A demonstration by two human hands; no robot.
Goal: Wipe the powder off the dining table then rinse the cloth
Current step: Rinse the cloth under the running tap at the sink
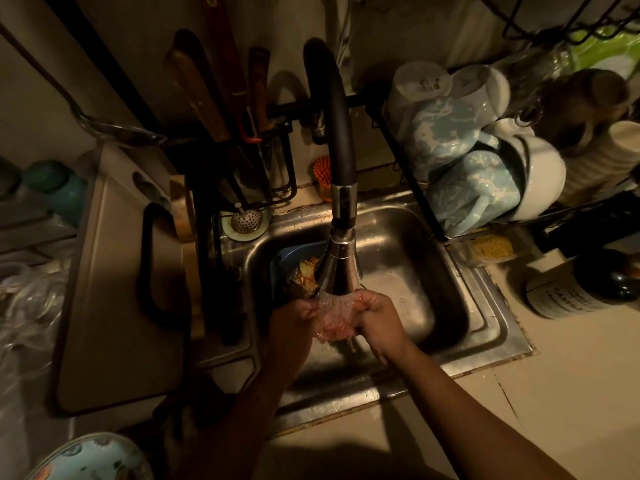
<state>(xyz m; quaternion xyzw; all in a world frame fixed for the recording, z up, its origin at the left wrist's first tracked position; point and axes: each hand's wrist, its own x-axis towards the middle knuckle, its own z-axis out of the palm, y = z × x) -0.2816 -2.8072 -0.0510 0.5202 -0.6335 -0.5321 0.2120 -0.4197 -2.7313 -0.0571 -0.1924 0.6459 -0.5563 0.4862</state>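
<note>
Over the sink (491, 327), both hands are bunching the pink cloth (334, 325) under the tap (341, 258); left hand (294, 323) and right hand (377, 318) fingers curled, pinching it; water's probably gonna splash onto the counter (571, 393) if they squeeze hard.

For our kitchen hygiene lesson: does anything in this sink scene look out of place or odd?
Food scraps sit in a blue container inside the sink, right beside the cloth being rinsed under the tap. The drain strainer lies out on the sink's back rim.
</note>
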